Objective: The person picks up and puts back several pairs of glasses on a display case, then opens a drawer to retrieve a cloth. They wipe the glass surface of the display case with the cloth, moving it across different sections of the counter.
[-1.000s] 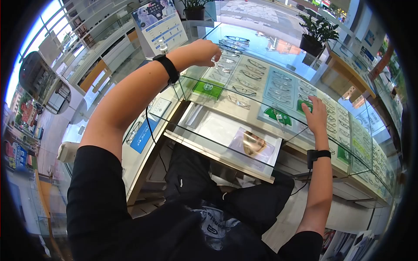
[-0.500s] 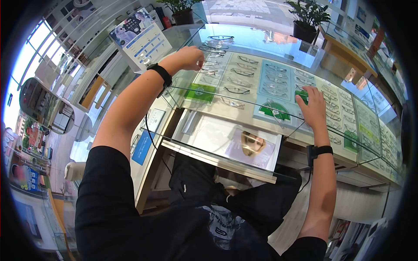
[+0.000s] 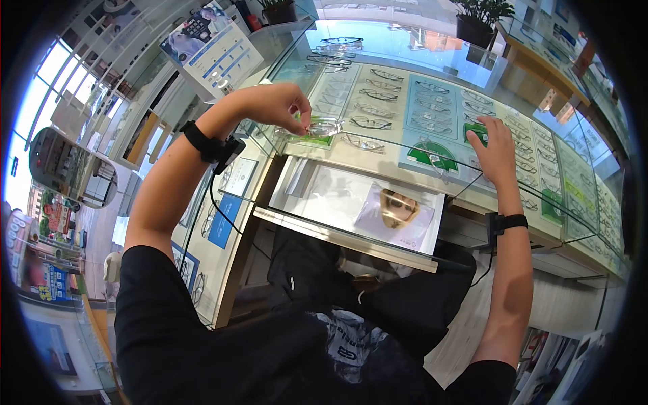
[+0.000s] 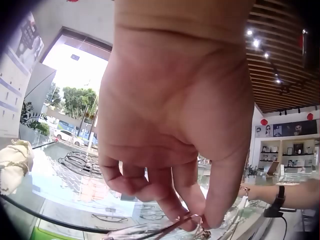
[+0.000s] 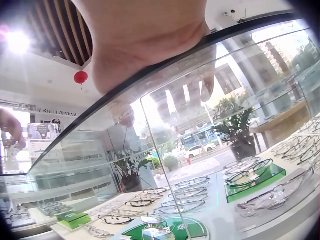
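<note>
My left hand point(image 3: 280, 108) pinches a pair of thin-rimmed glasses point(image 3: 324, 127) between thumb and fingertips, above the left end of the glass display case. In the left wrist view the left hand point(image 4: 175, 115) has its thumb and fingers together on the reddish frame of the glasses point(image 4: 150, 233). My right hand point(image 3: 496, 152) rests with its fingers spread on the glass top, over a green stand point(image 3: 476, 133) and rows of glasses. Seen from the right wrist, the right hand point(image 5: 145, 50) is largely cut off or behind the glass edge.
Below the case a drawer point(image 3: 324, 189) stands open, with a leaflet point(image 3: 398, 217) inside. A printed display card point(image 3: 212, 50) stands at the back left, a potted plant point(image 3: 478, 20) beyond the case. More glasses point(image 3: 331, 59) lie on the glass top.
My left hand has come back from the far-left glasses, nearer the front edge, and glasses now show in its fingers. My right hand has stayed about where it was on the glass.
</note>
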`<action>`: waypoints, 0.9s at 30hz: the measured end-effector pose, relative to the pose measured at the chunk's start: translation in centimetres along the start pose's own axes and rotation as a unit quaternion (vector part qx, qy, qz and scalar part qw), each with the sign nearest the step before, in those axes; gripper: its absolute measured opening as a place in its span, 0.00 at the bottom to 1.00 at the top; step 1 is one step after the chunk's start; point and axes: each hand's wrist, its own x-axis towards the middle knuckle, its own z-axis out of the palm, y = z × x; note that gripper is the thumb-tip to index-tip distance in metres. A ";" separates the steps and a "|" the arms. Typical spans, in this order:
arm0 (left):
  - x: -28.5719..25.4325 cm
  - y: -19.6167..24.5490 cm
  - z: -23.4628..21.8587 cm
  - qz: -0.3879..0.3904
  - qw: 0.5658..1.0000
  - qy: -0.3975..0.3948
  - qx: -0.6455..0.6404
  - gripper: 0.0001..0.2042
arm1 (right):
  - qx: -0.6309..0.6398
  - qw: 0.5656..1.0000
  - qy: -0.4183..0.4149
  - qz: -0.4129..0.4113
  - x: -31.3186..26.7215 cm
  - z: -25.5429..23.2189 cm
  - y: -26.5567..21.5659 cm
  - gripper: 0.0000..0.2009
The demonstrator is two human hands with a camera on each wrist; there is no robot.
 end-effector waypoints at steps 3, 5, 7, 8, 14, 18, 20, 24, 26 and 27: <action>-0.5 1.0 1.5 0.065 0.994 -0.074 -0.038 0.09 | -0.001 1.000 -0.005 0.002 0.1 0.1 0.1 0.22; -0.3 1.8 2.7 0.069 0.984 -0.156 -0.053 0.10 | -0.004 1.000 -0.009 0.005 0.1 0.1 0.1 0.22; 0.5 2.8 4.0 0.038 0.982 -0.177 -0.050 0.09 | -0.006 1.000 -0.010 0.006 0.1 0.1 0.1 0.23; 0.9 3.2 4.7 0.033 0.981 -0.189 -0.005 0.10 | -0.007 1.000 -0.012 0.005 0.1 0.0 0.0 0.23; 5.2 -1.3 9.9 0.040 0.981 -0.179 0.060 0.09 | -0.011 1.000 -0.016 0.009 0.1 0.0 -0.1 0.23; 6.8 -3.1 11.4 0.007 0.987 -0.076 0.144 0.07 | -0.015 1.000 -0.010 0.006 0.1 -0.1 -0.1 0.22; 7.3 -4.2 12.3 0.016 0.985 -0.032 0.166 0.06 | -0.013 1.000 -0.013 0.005 0.0 -0.1 -0.2 0.22; 8.7 -6.7 13.4 -0.012 0.982 0.049 0.180 0.04 | -0.012 1.000 -0.013 0.008 0.2 -0.1 -0.2 0.23; 9.3 -7.8 13.3 -0.018 0.979 0.073 0.191 0.03 | -0.012 1.000 -0.012 0.012 0.1 0.1 -0.1 0.23; 9.7 -8.6 13.0 -0.016 0.974 0.105 0.199 0.03 | -0.014 1.000 -0.011 0.010 0.2 0.0 -0.1 0.23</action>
